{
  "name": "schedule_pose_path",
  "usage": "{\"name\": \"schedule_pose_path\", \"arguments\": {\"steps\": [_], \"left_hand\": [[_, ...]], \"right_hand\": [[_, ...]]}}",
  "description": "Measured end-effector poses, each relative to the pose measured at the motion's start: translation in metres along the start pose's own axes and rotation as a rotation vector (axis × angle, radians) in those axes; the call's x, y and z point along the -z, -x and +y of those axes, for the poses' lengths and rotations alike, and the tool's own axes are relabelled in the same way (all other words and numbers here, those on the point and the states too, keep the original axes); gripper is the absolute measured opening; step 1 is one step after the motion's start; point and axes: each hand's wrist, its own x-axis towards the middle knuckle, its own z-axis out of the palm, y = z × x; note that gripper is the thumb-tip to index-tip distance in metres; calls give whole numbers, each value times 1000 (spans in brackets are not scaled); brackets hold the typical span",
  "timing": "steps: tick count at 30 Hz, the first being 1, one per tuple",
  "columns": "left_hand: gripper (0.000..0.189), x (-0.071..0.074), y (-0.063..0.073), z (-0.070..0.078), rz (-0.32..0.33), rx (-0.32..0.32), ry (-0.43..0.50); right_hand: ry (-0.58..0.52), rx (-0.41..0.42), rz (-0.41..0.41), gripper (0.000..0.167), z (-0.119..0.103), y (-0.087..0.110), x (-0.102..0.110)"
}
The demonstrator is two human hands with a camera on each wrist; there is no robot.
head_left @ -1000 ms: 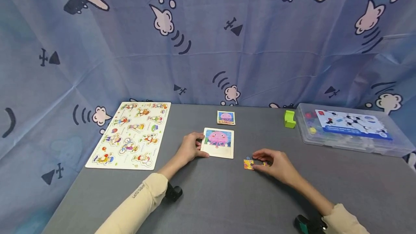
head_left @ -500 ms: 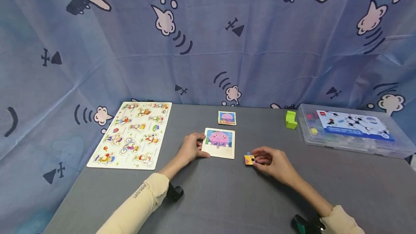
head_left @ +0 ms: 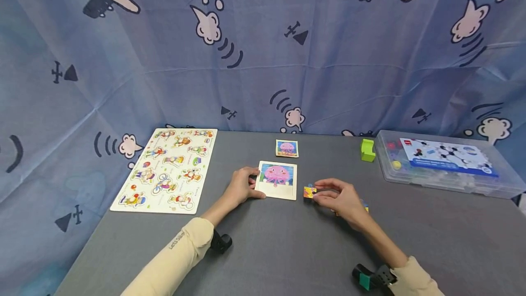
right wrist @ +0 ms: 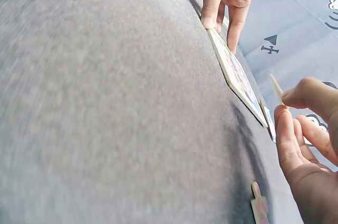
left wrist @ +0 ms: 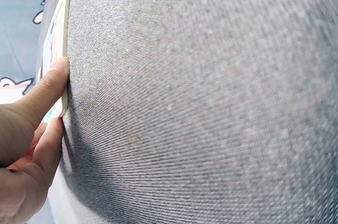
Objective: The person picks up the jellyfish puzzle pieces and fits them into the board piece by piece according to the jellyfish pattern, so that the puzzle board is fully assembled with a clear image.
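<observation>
My left hand (head_left: 240,186) grips the lower left corner of a small puzzle board (head_left: 283,192), thumb at its front edge and fingers at its left side. A pink octopus picture fills the board's upper part; its lower strip is bare and pale. My right hand (head_left: 343,201) pinches a small yellow and orange jigsaw piece (head_left: 309,192) between thumb and fingertips, just right of the board. In the right wrist view the piece (right wrist: 276,87) is raised off the table. Another jigsaw piece (head_left: 365,205) lies partly hidden behind the right hand.
Behind the board lies a small octopus picture card (head_left: 286,148). A large puzzle board with cartoon figures (head_left: 164,172) lies at the left. A green block (head_left: 367,150) and a clear plastic case (head_left: 448,163) stand at the back right, before a patterned curtain (head_left: 246,81).
My right hand has lifted the yellow jigsaw piece from the table and carried it left and away from me, toward the board. Pieces behind it now show. The left hand stays put.
</observation>
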Motion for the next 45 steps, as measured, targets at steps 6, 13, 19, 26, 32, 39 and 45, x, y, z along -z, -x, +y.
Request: {"name": "schedule_pose_path", "arguments": {"steps": [6, 13, 19, 26, 32, 39, 45], "left_hand": [[67, 0, 0, 0, -2, -2, 2], [67, 0, -1, 0, -5, 4, -8], [67, 1, 0, 1, -6, 5, -13], [67, 1, 0, 2, -9, 6, 15], [66, 1, 1, 1, -8, 3, 31], [65, 0, 1, 0, -15, -5, 25], [64, 0, -1, -2, 0, -29, 12]], "right_hand": [[-41, 11, 3, 44, 1, -4, -8], [-79, -1, 2, 45, 2, -13, -18], [-121, 2, -7, 45, 3, -21, -27], [-183, 31, -34, 45, 3, -32, -41], [-238, 23, -52, 43, 2, -39, -56], [-176, 46, -14, 39, -2, -45, -75], [35, 108, 55, 32, -7, -49, -91]]}}
